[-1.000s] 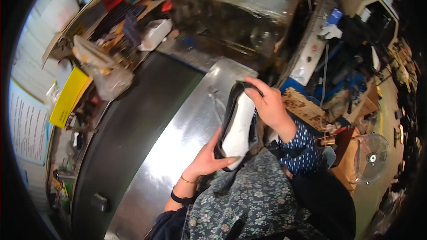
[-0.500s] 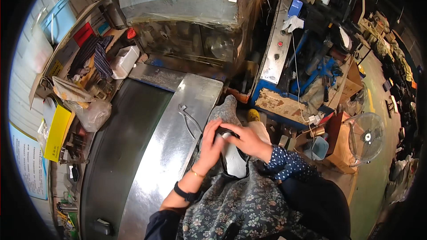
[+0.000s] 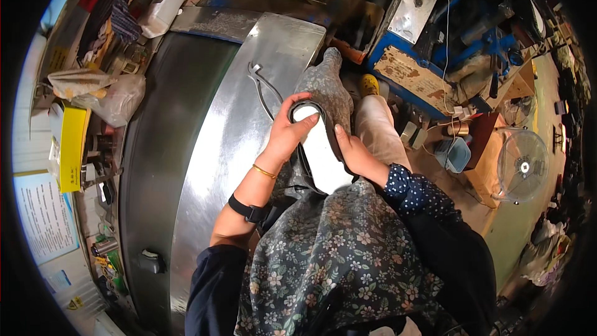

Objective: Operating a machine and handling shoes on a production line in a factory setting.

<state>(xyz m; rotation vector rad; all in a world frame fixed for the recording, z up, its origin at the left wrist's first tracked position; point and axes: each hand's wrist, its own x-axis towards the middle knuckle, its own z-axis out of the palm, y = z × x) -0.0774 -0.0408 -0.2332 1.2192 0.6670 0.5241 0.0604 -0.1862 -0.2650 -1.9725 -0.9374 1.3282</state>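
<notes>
On my lap, over a grey floral apron (image 3: 348, 242), lies a dark shoe upper with its white bottom (image 3: 323, 152) facing up and a black edge folded round it. My left hand (image 3: 290, 134) grips its far end, the thumb pressed on the white surface and the fingers round the outer edge. Along the right side my right hand (image 3: 360, 155) holds the black edge, its thumb against the side; most of those fingers are hidden underneath. Metal pincers (image 3: 263, 90) lie on the steel tabletop (image 3: 230, 124), just beyond my left hand.
A dark conveyor belt (image 3: 168, 137) runs left of the steel top. Shelves at the far left hold a clear plastic bag (image 3: 124, 98) and a yellow box (image 3: 73, 149). To the right are a blue-framed machine (image 3: 407, 74), a blue bin (image 3: 454, 154) and a fan (image 3: 522, 167).
My view has tipped downward. My hands have parted from over the shoe's far end: the left thumb now presses its bottom, and the right hand has moved down along its side.
</notes>
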